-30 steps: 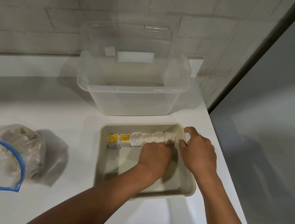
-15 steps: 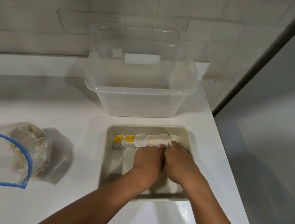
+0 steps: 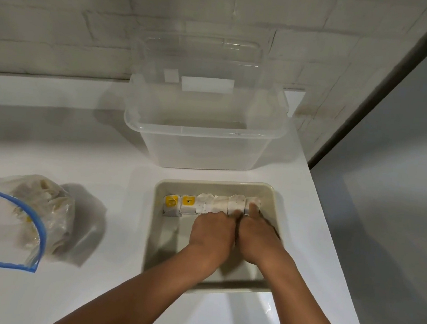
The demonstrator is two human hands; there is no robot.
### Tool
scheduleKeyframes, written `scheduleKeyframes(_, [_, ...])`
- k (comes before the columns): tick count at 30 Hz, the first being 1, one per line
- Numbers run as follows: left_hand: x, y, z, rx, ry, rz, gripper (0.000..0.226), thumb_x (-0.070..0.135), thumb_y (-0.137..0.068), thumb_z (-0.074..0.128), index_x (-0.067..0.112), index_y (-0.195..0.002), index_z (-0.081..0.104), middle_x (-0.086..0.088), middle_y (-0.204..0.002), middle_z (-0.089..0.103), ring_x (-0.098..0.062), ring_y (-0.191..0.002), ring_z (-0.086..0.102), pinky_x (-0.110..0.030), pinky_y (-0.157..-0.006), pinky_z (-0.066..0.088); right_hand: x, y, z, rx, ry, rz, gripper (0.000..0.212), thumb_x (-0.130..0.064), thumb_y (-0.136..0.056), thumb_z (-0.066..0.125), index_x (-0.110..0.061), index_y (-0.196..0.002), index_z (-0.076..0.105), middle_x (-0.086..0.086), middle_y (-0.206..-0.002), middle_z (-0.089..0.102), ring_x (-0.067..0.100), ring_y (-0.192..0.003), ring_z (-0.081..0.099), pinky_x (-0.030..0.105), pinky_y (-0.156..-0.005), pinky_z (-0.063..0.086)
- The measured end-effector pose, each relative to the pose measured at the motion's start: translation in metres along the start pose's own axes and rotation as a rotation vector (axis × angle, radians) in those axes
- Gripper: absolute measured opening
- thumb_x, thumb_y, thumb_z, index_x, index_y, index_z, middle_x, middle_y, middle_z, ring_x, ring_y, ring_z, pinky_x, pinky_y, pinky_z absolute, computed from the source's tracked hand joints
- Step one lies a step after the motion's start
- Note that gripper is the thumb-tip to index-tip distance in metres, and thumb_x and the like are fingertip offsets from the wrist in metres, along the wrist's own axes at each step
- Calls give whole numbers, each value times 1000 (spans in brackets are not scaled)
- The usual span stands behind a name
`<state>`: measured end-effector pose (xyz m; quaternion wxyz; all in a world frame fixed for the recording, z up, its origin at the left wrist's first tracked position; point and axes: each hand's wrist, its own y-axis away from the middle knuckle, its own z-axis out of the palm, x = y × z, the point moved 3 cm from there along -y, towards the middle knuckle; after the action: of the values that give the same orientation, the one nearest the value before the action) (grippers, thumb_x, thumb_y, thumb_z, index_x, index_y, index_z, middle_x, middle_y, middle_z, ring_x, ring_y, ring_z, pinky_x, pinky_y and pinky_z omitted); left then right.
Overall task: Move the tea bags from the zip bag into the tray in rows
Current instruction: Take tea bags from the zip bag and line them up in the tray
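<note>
Spreading across the lower part of the view is a smooth white tabletop, its far edge set against a wall of white-painted brick, with a grey floor dropping away past its right edge. A clear plastic storage bin with rounded corners and a lipped rim stands near the wall. Just in front of it lies the tray, a shallow beige rectangle with soft corners and low walls. Along its far wall runs one row of tea bags, papery white squares packed edge to edge; the two at the left end show yellow tags. Both hands are inside the tray, side by side at the right end of that row. The left hand has its fingers curled down against the bags, and the right hand has its thumb laid on the last bag; whether either actually grips a bag cannot be told. Well apart to the left lies the zip bag, crinkled clear film with a blue zip rim, its mouth gaping open and more tea bags heaped inside
</note>
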<state>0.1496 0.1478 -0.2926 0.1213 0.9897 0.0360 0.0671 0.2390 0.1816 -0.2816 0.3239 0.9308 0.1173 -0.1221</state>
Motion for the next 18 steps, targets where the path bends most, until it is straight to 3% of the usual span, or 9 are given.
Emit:
scheduleKeyframes(3, [-2,1,2,-17,-8,-1,50,11,-96,51,27,-143,43,-6,-112,69,-28,-100,68,-33,-68,40,4,-4,3,18,-58,20,64,-14,-97,40,-14,-156,16,8,-155,37,31,-133,46,37,-110,38])
scheduleKeyframes(8, [-2,0,0,-10,-35,-3,57,13,-99,47,28,-152,29,-9,-116,67,-30,-102,67,-35,-69,41,1,1,4,-1,109,-69,48,-10,-97,40,-16,-145,43,6,-157,19,31,-131,45,38,-106,39])
scheduleKeyframes(12, [-4,1,-3,-3,-36,-5,54,16,-101,46,28,-152,31,-8,-117,67,-29,-103,67,-34,-70,42,2,3,2,26,119,-120,47,-15,-98,40,-20,-145,43,5,-160,13,30,-132,46,36,-106,41])
scheduleKeyframes(14, [-6,5,-7,21,-3,-18,51,21,-100,48,28,-149,35,-6,-113,68,-28,-99,68,-33,-67,41,0,9,-1,57,93,-161,49,-20,-98,39,-22,-147,40,4,-163,13,27,-141,36,37,-112,37])
scheduleKeyframes(16, [-13,13,-15,67,43,-37,49,31,-101,47,30,-149,36,-4,-116,67,-28,-101,68,-33,-68,43,-3,17,-8,116,59,-201,48,-24,-99,40,-23,-147,41,3,-162,22,24,-147,26,37,-117,30])
scheduleKeyframes(18, [-24,25,-26,109,107,-67,49,40,-101,44,33,-149,34,-3,-119,65,-28,-105,66,-34,-74,49,-9,27,-15,177,38,-246,42,-28,-101,42,-21,-143,47,0,-154,39,20,-144,33,33,-115,29])
